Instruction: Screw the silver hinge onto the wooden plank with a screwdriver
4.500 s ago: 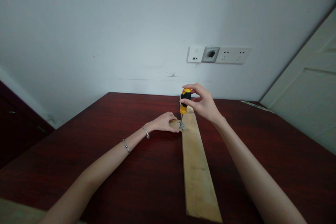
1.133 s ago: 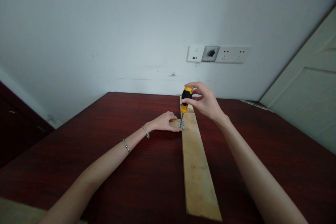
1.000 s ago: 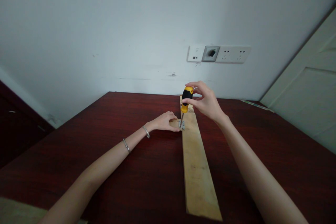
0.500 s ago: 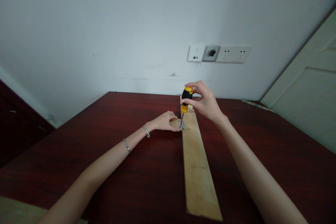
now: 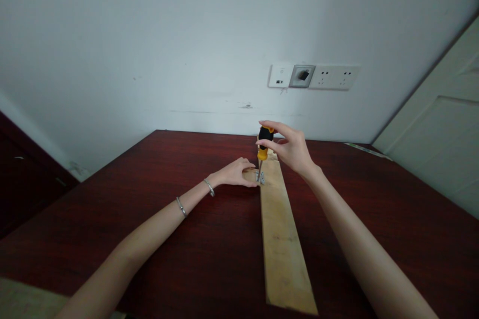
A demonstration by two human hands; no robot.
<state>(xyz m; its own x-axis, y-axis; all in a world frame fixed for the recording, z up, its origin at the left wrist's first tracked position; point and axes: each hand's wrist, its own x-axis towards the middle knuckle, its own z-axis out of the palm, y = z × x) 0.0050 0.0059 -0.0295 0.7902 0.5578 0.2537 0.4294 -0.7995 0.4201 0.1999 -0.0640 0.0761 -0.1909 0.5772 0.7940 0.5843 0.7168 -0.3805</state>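
My right hand (image 5: 294, 147) grips the black and yellow handle of a screwdriver (image 5: 265, 138) between thumb and fingers. The tool stands nearly upright, its shaft reaching down to a small metal hinge (image 5: 261, 177). That hinge spans the joint between a long pale wooden board (image 5: 284, 239) and a small wooden piece (image 5: 250, 175) at the board's left edge. Thumb and fingers of my left hand (image 5: 234, 173) clasp the small piece from both sides. Whether the tip sits in a screw is too small to tell.
The dark red tabletop (image 5: 194, 259) carries the board, which runs from near the wall toward me. A white wall (image 5: 149, 50) with several socket plates (image 5: 333, 77) rises behind. At the right is a pale door (image 5: 445, 124); a thin strip (image 5: 368, 150) lies by the back right edge.
The fingers of my right hand have shifted round the screwdriver handle, the index finger now over its top. My left hand, the board and the small wooden piece look unmoved.
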